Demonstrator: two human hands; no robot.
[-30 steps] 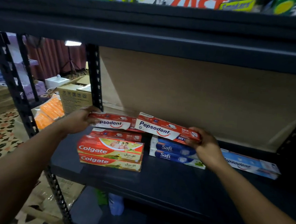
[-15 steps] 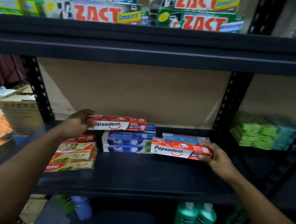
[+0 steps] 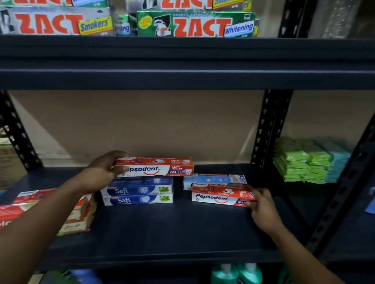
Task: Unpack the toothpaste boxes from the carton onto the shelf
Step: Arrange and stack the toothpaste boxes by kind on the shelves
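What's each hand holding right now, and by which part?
Left hand grips the left Pepsodent box by its left end, above the Safi boxes. Right hand holds the right Pepsodent box by its right end.

At centre the Pepsodent boxes (image 3: 156, 167) are red and white, the Safi boxes (image 3: 139, 194) blue with green leaves, the upper Zact boxes (image 3: 194, 24) green or grey with red lettering, the shelf (image 3: 172, 232) black

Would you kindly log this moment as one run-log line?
left hand: grips red Pepsodent box on blue Safi boxes | right hand: grips second red Pepsodent box on black shelf
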